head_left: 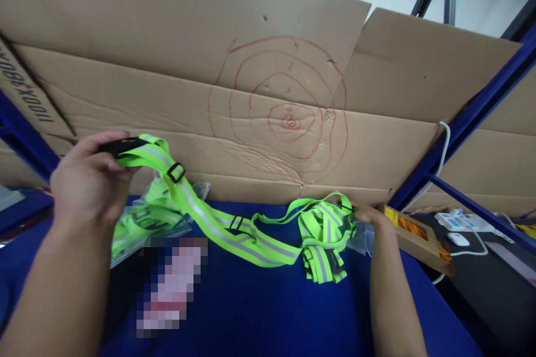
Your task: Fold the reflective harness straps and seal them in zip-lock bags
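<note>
Green strap (195, 204) sagged lengthwise, left to right; left hand (94, 175) gripped black end (121, 146); bundle (329, 223) lay just left of right hand (372, 216), finger closure unclear.

Cloth strap (215, 228), plastic buckle (176, 172), matt cardboard panel (176, 56)

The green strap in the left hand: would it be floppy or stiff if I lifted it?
Probably floppy: the green strap sags down from the left hand. Likely light: it looks thin. It may tangle: green loops bunch beside the right hand.
</note>
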Demonstrator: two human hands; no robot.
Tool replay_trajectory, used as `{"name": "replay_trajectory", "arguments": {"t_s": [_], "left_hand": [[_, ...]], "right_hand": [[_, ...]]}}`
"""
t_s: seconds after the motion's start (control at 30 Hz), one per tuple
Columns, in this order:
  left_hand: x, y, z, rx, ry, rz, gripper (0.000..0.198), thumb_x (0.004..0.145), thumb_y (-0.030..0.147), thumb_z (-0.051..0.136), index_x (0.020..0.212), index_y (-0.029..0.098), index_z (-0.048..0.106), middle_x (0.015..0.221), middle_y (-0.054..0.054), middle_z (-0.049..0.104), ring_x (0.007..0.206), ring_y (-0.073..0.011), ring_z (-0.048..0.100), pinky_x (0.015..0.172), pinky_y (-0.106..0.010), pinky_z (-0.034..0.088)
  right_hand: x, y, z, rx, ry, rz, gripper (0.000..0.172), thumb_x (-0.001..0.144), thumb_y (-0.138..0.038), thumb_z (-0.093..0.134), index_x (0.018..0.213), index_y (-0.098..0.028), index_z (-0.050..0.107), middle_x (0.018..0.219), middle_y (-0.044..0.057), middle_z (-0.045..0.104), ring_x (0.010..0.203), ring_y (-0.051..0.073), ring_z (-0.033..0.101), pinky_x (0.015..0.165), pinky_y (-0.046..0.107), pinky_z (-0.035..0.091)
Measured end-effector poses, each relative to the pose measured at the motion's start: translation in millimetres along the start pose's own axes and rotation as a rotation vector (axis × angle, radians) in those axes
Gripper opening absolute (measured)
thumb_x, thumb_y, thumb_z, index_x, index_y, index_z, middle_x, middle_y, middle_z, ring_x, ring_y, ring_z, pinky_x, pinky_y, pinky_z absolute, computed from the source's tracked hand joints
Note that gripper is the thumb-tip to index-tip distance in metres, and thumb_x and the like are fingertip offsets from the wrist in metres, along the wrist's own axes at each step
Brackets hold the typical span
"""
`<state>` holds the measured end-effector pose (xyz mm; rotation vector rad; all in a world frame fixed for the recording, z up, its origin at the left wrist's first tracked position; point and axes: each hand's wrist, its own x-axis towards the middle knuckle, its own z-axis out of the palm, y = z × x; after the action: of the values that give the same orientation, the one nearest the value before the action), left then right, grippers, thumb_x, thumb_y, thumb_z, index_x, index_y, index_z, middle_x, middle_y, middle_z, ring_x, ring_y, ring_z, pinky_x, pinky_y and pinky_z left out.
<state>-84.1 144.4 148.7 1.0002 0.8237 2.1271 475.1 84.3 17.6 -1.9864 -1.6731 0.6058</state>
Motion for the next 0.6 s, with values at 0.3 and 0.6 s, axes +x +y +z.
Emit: {"name": "replay_trajectory", "arguments": {"t_s": [0.3, 0.6], "left_hand": [[0.3, -13.4, -7.4, 0.346, -0.01, 0.137, 0.054, 0.049, 0.009, 0.081, 0.102, 0.013, 0.072, 0.073, 0.002, 0.063, 0.055, -0.0056, 0.044, 0.048, -0.014, 0.033], [32.5, -20.8, -33.0, 0.693, 0.307, 0.312, 0.025, 0.062, 0.013, 0.074, 0.084, 0.013, 0.063, 0.071, 0.005, 0.054, 0.064, -0.0096, 0.047, 0.074, -0.025, 0.047]], "right_hand": [[-7.7, -6.4, -30.1, 0.142, 0.155, 0.005, 0.024, 0.068, -0.021, 0.064, 0.089, -0.017, 0.075, 0.09, 0.006, 0.076, 0.088, 0.025, 0.068, 0.083, 0.034, 0.055], [-15.2, -27.9, -37.4, 0.509, 0.461, 0.037, 0.033, 0.079, -0.041, 0.064, 0.1, -0.016, 0.069, 0.07, 0.004, 0.067, 0.064, 0.019, 0.063, 0.055, 0.027, 0.052]]}}
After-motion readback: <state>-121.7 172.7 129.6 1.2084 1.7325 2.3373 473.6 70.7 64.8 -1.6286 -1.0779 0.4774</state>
